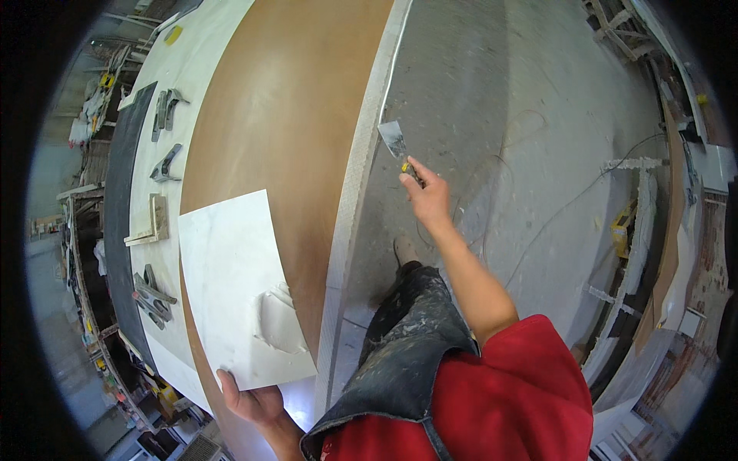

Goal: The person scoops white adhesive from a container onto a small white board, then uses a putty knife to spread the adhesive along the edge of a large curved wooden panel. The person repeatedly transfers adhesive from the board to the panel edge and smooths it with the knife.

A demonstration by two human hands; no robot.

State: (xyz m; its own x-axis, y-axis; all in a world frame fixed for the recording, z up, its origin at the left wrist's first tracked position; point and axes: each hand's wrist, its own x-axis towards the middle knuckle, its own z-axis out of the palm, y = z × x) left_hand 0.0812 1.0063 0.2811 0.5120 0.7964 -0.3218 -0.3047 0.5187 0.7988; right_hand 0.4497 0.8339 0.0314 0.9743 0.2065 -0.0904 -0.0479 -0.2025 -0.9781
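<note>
Flat white board [231, 284], lumpy putty [278, 323].

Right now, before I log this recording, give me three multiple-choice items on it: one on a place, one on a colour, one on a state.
1. Where does the lump of white filler lie?
A. on the white board
B. on the floor
C. on the brown panel

2. What colour is the big panel?
A. green
B. brown
C. black

3. What does the right hand hold?
A. nothing
B. a clamp
C. a putty knife

Answers: 1 A, it sits on the white board that the left hand holds by its corner. 2 B, its face is brown. 3 C, the fingers close on the putty knife.
</note>
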